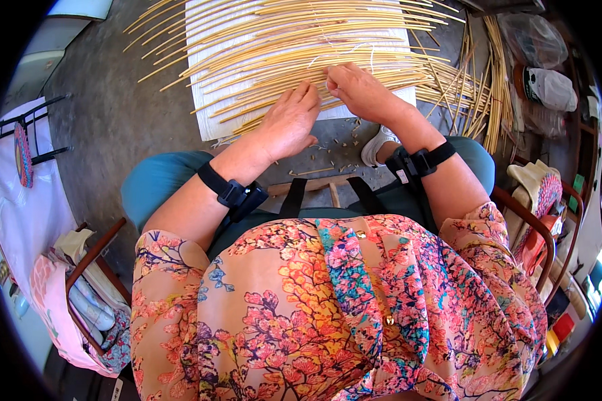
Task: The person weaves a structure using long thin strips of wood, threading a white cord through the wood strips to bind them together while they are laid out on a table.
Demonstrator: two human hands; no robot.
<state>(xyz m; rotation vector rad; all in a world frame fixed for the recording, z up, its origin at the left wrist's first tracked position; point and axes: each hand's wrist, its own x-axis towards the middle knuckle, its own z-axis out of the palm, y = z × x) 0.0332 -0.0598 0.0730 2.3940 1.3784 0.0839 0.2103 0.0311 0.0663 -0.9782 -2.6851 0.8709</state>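
Observation:
Long, thin yellow stalks [261,41] lie side by side in rows over a white sheet [211,127] on the floor. White string [372,59] crosses the stalks near their middle. My right hand [364,92] is closed in a pinch over the nearest stalks, with a bit of white string at its fingertips. Just left of it, my left hand [289,123] rests its fingers on the near edge of the stalks, its thumb held apart. The undersides of the left fingers are hidden.
More loose stalks [495,87] are piled at the right, near plastic bags [548,87]. Small cut bits [321,164] litter the floor before my feet. Chairs with wooden arms [90,260] stand either side, and a pale covered table [30,200] is at the left.

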